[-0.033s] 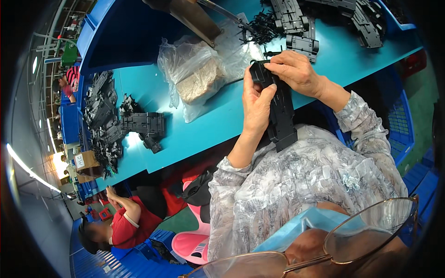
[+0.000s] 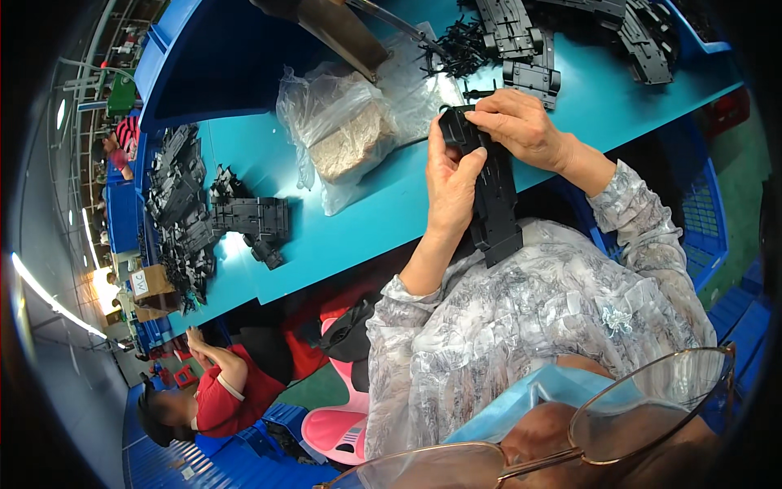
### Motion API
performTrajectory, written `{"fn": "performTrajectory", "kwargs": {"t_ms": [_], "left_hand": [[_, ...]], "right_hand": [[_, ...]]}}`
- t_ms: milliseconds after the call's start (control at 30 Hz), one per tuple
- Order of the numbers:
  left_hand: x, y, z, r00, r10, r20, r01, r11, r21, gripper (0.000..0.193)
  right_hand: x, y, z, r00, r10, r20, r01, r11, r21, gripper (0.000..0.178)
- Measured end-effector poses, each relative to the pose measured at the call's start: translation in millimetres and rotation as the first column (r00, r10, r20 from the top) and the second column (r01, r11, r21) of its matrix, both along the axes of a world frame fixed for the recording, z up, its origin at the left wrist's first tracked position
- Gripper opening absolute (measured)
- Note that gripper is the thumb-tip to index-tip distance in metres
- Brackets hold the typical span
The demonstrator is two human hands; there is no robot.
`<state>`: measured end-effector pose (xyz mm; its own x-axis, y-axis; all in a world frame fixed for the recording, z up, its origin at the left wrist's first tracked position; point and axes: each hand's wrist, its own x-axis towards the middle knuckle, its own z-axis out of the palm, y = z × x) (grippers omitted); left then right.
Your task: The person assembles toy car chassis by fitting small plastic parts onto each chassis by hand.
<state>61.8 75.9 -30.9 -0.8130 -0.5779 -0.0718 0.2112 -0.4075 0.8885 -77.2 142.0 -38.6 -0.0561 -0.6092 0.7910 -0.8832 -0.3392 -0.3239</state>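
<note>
A long black plastic chassis [image 2: 495, 200] slants from the table edge down to my lap. My left hand [image 2: 452, 186] is closed round its far part, the thumb lying along its top. At the far end, my right hand [image 2: 521, 130] has its fingers pressed together against the chassis; whatever they pinch there is hidden. Just beyond the fingertips lies a small black piece [image 2: 476, 93]. More black chassis parts [image 2: 529, 77] lie on the table past my right hand, beside a heap of thin black pieces [image 2: 458, 47].
The turquoise table [image 2: 326, 244] carries a clear plastic bag [image 2: 350, 134] of pale contents and a pile of black parts [image 2: 179, 187] at left. A blue bin [image 2: 195, 73] stands behind. A co-worker in a red shirt [image 2: 224, 399] sits at left, near a pink stool [image 2: 334, 432].
</note>
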Motion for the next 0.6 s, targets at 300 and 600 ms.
{"fn": "performTrajectory", "kwargs": {"t_ms": [300, 600], "left_hand": [[-3.6, -1.7, 3.1, 0.999, -0.044, 0.017, 0.044, 0.999, -0.021, 0.059], [-0.2, -4.9, 5.4, 0.998, -0.068, 0.003, 0.068, 0.998, -0.003, 0.051]], "right_hand": [[-5.3, 0.4, -0.4, 0.987, 0.07, 0.143, -0.079, 0.995, 0.061, 0.021], [-2.5, 0.1, -1.2, 0.966, 0.072, 0.248, -0.104, 0.988, 0.116, 0.023]]}}
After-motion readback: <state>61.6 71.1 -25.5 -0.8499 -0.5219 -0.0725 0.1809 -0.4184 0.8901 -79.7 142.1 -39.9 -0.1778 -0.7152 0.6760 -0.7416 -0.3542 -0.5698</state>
